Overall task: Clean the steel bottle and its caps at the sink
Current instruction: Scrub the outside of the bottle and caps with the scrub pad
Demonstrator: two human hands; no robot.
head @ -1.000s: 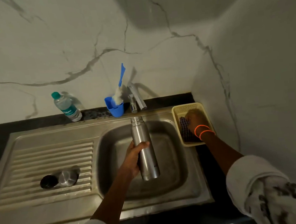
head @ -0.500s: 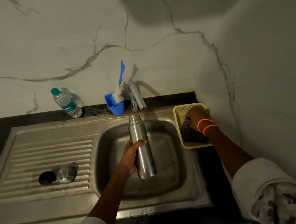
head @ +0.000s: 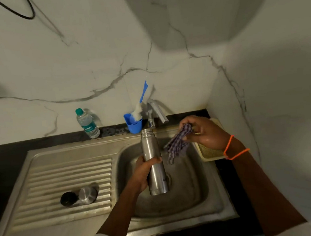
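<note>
The left hand [head: 144,173] holds the steel bottle [head: 154,162] upright over the sink basin [head: 194,194], mouth uncapped and directly below the tap [head: 155,112] — a position that keeps drips and run-off inside the basin. The grip is a full wrap: fingers curled round the lower middle of the body, thumb across the front, so the threaded neck and upper half stand clear above the hand and the base projects below it. The right hand [head: 204,133] pinches a checked cloth [head: 179,144] between thumb and fingertips, just right of the bottle's upper body and apart from it; most of the cloth hangs loose below the pinch. Judged from this, the exposed upper half is the surface about to be wiped. The yellow basket [head: 210,153] sits at the basin's right edge, behind that hand. Both caps — the black cap [head: 67,198] and the steel cap [head: 87,194] — lie touching on the ribbed drainboard [head: 43,185], left of the basin, not yet handled.
</note>
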